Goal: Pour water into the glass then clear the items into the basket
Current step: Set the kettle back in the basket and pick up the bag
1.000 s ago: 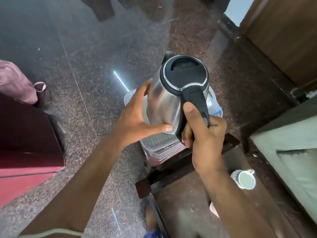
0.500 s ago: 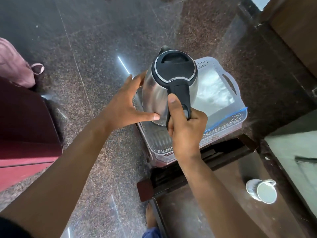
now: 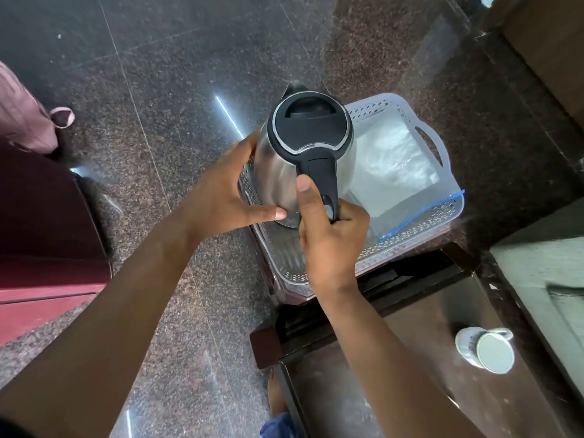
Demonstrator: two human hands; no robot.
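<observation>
A steel kettle [image 3: 278, 172] with a black lid and black handle stands upright over the left half of a white plastic basket [image 3: 439, 147] on the floor. My right hand [image 3: 328, 235] is closed around the kettle's handle. My left hand [image 3: 221, 194] presses flat against the kettle's left side, fingers around its body. A clear zip bag [image 3: 392, 172] with a blue seal lies in the basket's right half. A white cup [image 3: 486, 350] stands on the dark table [image 3: 426, 358] at lower right. I cannot tell whether the kettle's base touches the basket floor.
The basket sits on a polished granite floor [image 3: 158, 74] just beyond the table's far edge. A dark red cabinet [image 3: 41, 241] stands at the left with pink cloth [image 3: 22, 115] above it. A grey cushioned seat [image 3: 543, 279] is at the right.
Both hands have carried the kettle down and forward from above the table's edge into the left half of the basket. The basket and its bag have come into full view.
</observation>
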